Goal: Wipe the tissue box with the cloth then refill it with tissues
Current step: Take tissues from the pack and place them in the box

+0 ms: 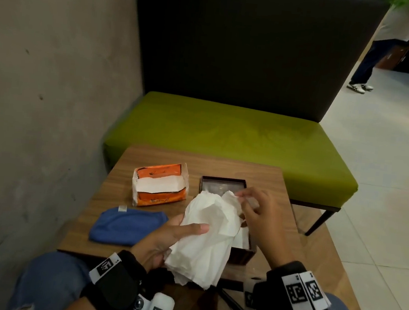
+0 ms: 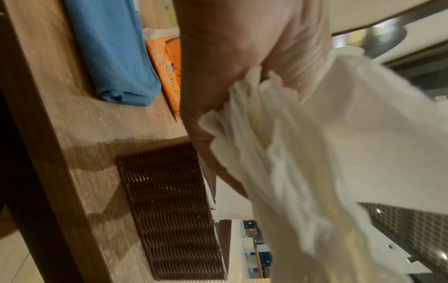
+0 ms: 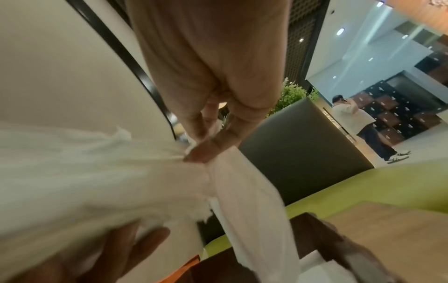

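Observation:
A thick stack of white tissues [image 1: 205, 235] hangs above the near end of the dark brown woven tissue box [image 1: 242, 254]. My left hand [image 1: 165, 236] grips the stack [image 2: 315, 153] from the left and below, thumb across its top. My right hand [image 1: 260, 215] pinches the top sheet [image 3: 242, 191] at the stack's far end, over the box. The box's lid [image 1: 223, 183] stands open at the far side, and some white tissue lies inside the box. The blue cloth [image 1: 126, 225] lies folded on the table to the left. The opened orange tissue pack [image 1: 160, 185] sits behind it.
The small wooden table [image 1: 275, 186] stands against a grey wall [image 1: 42, 89] on the left. A green bench [image 1: 225, 132] with a dark backrest lies beyond it. A person [image 1: 383, 47] stands on the tiled floor at the far right.

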The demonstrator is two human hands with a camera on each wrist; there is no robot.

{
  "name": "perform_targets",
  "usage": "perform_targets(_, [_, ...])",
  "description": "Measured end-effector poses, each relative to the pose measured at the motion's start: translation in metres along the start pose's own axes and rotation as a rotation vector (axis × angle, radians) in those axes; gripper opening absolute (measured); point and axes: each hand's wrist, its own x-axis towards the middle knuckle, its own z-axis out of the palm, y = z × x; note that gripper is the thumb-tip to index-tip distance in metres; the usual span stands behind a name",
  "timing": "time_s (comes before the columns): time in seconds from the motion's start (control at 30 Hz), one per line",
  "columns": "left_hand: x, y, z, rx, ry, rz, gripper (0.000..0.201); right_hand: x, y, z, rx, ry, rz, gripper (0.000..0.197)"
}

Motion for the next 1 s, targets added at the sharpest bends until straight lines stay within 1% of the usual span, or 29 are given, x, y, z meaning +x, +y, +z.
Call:
perform_targets(0.03, [0.000, 0.001, -0.001, 0.004, 0.010, 0.014, 0.056, 0.000, -0.002, -0.001, 0.060, -0.002, -0.009, 0.014])
perform_targets(0.1, [0.001, 0.002, -0.002, 0.001, 0.031, 0.041, 0.055, -0.004, -0.010, -0.004, 0.101, 0.005, -0.088, 0.015])
perform_targets(0.2, [0.004, 0.003, -0.002, 0.017, 0.089, 0.100, 0.051, -0.015, -0.025, -0.008, 0.097, 0.066, -0.327, 0.010])
perform_targets(0.23, [0.006, 0.003, -0.002, 0.024, 0.118, 0.127, 0.049, -0.020, -0.030, -0.008, 0.090, 0.095, -0.422, 0.012])
perform_targets(0.3, [0.009, 0.002, -0.002, -0.002, 0.160, 0.167, 0.054, -0.034, -0.037, -0.005, 0.042, 0.137, -0.558, 0.016])
perform_targets(0.37, [0.012, -0.001, -0.001, -0.024, 0.169, 0.194, 0.053, -0.048, -0.043, 0.004, 0.016, 0.155, -0.626, 0.016])
perform_targets(0.43, [0.013, -0.003, 0.002, 0.021, 0.198, 0.220, 0.048, -0.058, -0.045, 0.016, 0.042, 0.136, -0.644, 0.021])
perform_targets(0.47, [0.013, -0.005, 0.003, 0.036, 0.206, 0.229, 0.051, -0.058, -0.046, 0.020, 0.080, 0.124, -0.627, 0.023])
perform_targets(0.53, [0.013, -0.006, 0.005, 0.031, 0.180, 0.224, 0.056, -0.050, -0.050, 0.024, 0.186, 0.110, -0.553, 0.017])
perform_targets(0.6, [0.013, -0.007, 0.006, 0.011, 0.137, 0.194, 0.050, -0.039, -0.058, 0.021, 0.291, 0.097, -0.472, 0.016])
perform_targets(0.67, [0.012, -0.007, 0.006, -0.012, 0.100, 0.192, 0.045, -0.031, -0.067, 0.014, 0.386, 0.066, -0.443, 0.018])
perform_targets(0.77, [0.010, -0.006, 0.005, -0.065, 0.090, 0.234, 0.051, -0.035, -0.070, 0.008, 0.439, -0.016, -0.417, 0.017])
perform_targets(0.83, [0.011, -0.004, 0.004, -0.073, 0.097, 0.263, 0.050, -0.046, -0.062, 0.008, 0.466, -0.107, -0.304, 0.017])
perform_targets(0.87, [0.011, -0.002, 0.005, -0.055, 0.103, 0.259, 0.047, -0.053, -0.056, 0.009, 0.478, -0.154, -0.221, 0.017])
perform_targets(0.9, [0.011, 0.000, 0.007, -0.033, 0.113, 0.242, 0.039, -0.059, -0.049, 0.011, 0.469, -0.182, -0.142, 0.018])
perform_targets(0.97, [0.013, 0.001, 0.005, -0.007, 0.150, 0.188, 0.018, -0.068, -0.037, 0.014, 0.409, -0.195, -0.025, 0.021])
perform_targets(1.0, [0.011, 0.003, 0.007, 0.018, 0.164, 0.188, 0.018, -0.071, -0.033, 0.015, 0.386, -0.203, 0.020, 0.020])
